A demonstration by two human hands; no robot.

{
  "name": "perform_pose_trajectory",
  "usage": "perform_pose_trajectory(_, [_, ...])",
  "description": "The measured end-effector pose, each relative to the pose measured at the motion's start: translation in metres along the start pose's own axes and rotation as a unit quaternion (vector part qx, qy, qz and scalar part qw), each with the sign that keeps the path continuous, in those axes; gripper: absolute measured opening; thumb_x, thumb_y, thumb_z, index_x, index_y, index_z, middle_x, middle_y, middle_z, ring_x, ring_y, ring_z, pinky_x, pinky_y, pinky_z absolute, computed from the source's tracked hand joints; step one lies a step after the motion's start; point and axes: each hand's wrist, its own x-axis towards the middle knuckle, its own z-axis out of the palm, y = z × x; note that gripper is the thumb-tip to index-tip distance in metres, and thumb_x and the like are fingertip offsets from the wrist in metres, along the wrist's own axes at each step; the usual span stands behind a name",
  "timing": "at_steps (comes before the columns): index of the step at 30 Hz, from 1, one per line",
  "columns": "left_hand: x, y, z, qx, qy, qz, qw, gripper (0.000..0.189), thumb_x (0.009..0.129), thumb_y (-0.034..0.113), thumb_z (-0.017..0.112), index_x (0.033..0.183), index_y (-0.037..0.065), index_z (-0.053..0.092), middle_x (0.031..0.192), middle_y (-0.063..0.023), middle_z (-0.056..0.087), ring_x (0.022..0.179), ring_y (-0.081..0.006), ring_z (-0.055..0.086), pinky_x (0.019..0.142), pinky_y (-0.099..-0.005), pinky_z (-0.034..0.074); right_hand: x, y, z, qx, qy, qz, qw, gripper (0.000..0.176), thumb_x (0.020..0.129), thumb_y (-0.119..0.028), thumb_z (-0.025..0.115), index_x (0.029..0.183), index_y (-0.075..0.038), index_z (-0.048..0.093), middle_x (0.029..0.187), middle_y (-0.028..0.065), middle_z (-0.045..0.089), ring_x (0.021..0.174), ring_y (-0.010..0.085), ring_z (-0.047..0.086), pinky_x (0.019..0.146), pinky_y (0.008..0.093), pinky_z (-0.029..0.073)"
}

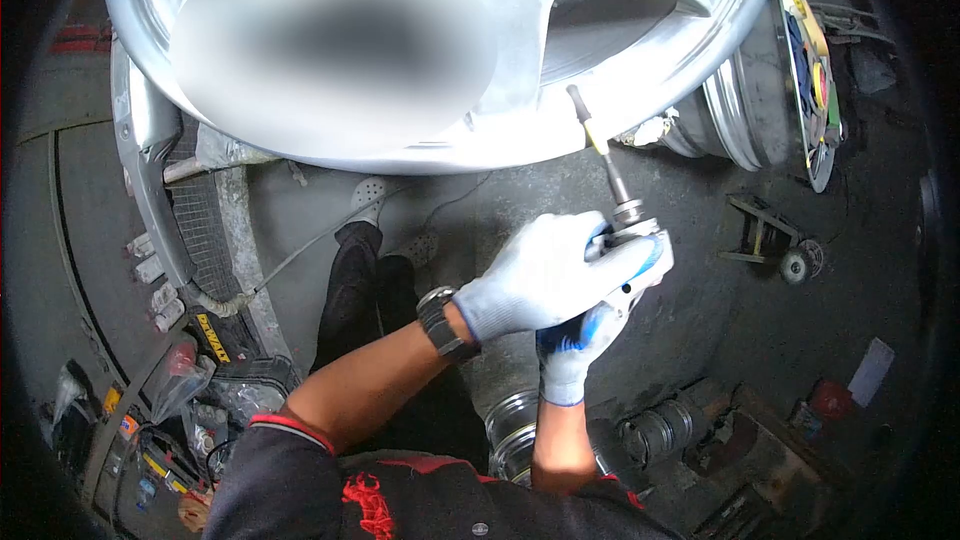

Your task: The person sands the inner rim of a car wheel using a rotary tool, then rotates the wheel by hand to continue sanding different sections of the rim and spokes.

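Note:
My left hand (535, 275), in a white glove with blue fingertips, is closed around the front body of a die grinder. The die grinder (618, 186) points up and away, with a long shank ending in a dark worn tip. Lower on the same tool, my right hand (578, 345), gloved alike, is wrapped around its rear part, partly hidden by the left. Across the top lies a large silver alloy wheel (690, 65) with wide spokes. In this view the tool's tip overlaps the wheel's bright inner edge beside a spoke opening. A blurred oval covers much of the wheel's left half.
To the right, another wheel (735, 110) stands on its side with tape rolls on its face. A small metal frame with a disc (795, 265) sits on the floor (690, 310). Bags, cables and a DeWalt box (213, 338) crowd the lower left. More wheel rims (510, 420) lie below.

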Motion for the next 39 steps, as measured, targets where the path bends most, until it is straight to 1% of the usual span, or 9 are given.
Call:
perform_pose_trajectory(11, [0.012,0.008,0.001,-0.085,-0.02,-0.002,0.996,0.035,0.097,0.035,0.06,0.097,0.001,0.067,0.076,-0.0139,0.067,0.066,-0.0182,0.062,0.064,-0.0322,0.049,0.01,0.001,-0.003,-0.037,-0.009,-0.066,0.997,0.054,0.098,-0.028,0.047,0.145,-0.007,0.03,0.119,0.006,0.042,0.109,0.0136,0.047,0.097,0.0325,0.04])
perform_pose_trajectory(14, [-0.002,-0.002,-0.005,-0.006,-0.025,-0.031,0.999,0.033,0.097,0.032,0.06,0.101,0.001,0.067,0.078,-0.0144,0.068,0.067,-0.0172,0.063,0.065,-0.0324,0.05,-0.009,0.019,-0.02,-0.008,-0.011,0.047,0.999,0.103,0.088,-0.052,0.067,0.156,-0.004,0.007,0.151,0.0153,0.035,0.137,0.0252,0.041,0.115,0.0423,0.031])
perform_pose_trajectory(18, [-0.018,-0.005,-0.004,0.01,0.024,0.001,1.0,0.03,0.096,0.029,0.062,0.101,0.0,0.067,0.079,-0.0154,0.069,0.067,-0.0188,0.067,0.062,-0.0329,0.051,-0.012,0.004,-0.009,-0.016,-0.006,0.137,0.99,0.1,0.087,-0.053,0.069,0.155,-0.003,0.014,0.147,0.0127,0.038,0.134,0.0232,0.042,0.113,0.0399,0.032])
perform_pose_trajectory(23, [-0.006,0.0,0.001,0.08,0.011,-0.006,0.997,0.033,0.096,0.031,0.062,0.108,0.0,0.067,0.082,-0.0151,0.07,0.069,-0.0206,0.069,0.063,-0.0331,0.052,-0.009,0.021,-0.025,0.065,-0.08,0.05,0.993,0.101,0.085,-0.056,0.069,0.154,-0.004,0.016,0.146,0.0128,0.039,0.132,0.0225,0.044,0.111,0.0398,0.035])
perform_pose_trajectory(25, [0.006,0.012,0.002,-0.061,0.023,-0.003,0.998,0.053,0.094,0.052,0.06,0.086,0.001,0.067,0.067,-0.0128,0.065,0.062,-0.0218,0.067,0.061,-0.0323,0.052,0.002,0.008,-0.006,0.107,-0.055,-0.057,0.991,0.055,0.104,-0.036,0.046,0.147,-0.007,0.029,0.129,0.0091,0.044,0.119,0.0165,0.048,0.103,0.0339,0.04])
perform_pose_trajectory(28, [0.022,-0.008,0.004,-0.048,-0.016,0.032,0.998,0.054,0.094,0.052,0.059,0.086,0.0,0.067,0.069,-0.0137,0.066,0.063,-0.0197,0.066,0.062,-0.0318,0.051,0.007,0.017,-0.018,0.039,0.017,0.023,0.999,0.103,0.084,-0.057,0.069,0.155,-0.006,0.013,0.149,0.0163,0.037,0.136,0.0261,0.042,0.114,0.0437,0.033])
perform_pose_trajectory(33, [0.005,-0.008,-0.009,-0.071,-0.041,-0.009,0.997,0.032,0.099,0.028,0.06,0.107,-0.002,0.066,0.082,-0.0106,0.068,0.071,-0.008,0.057,0.065,-0.0294,0.048,-0.005,0.026,-0.024,-0.097,-0.018,-0.002,0.995,0.107,0.086,-0.058,0.066,0.153,0.005,0.01,0.153,0.0186,0.032,0.143,0.0273,0.032,0.119,0.0417,0.019])
perform_pose_trajectory(38, [-0.014,-0.013,-0.007,-0.012,-0.001,-0.007,1.0,0.03,0.098,0.027,0.06,0.106,-0.002,0.066,0.079,-0.0117,0.069,0.066,-0.0114,0.061,0.062,-0.0308,0.05,-0.016,0.011,-0.009,-0.048,-0.041,0.052,0.997,0.104,0.086,-0.058,0.065,0.153,0.002,0.013,0.151,0.018,0.035,0.139,0.0251,0.037,0.116,0.0402,0.027])
perform_pose_trajectory(39, [-0.015,-0.015,-0.005,0.039,0.009,0.013,0.999,0.031,0.098,0.028,0.06,0.106,-0.001,0.067,0.077,-0.0123,0.068,0.066,-0.0144,0.063,0.062,-0.0312,0.05,-0.014,0.014,-0.007,-0.026,-0.038,0.034,0.998,0.077,0.093,-0.045,0.056,0.147,-0.002,0.024,0.132,0.0122,0.04,0.123,0.0199,0.043,0.106,0.0357,0.033])
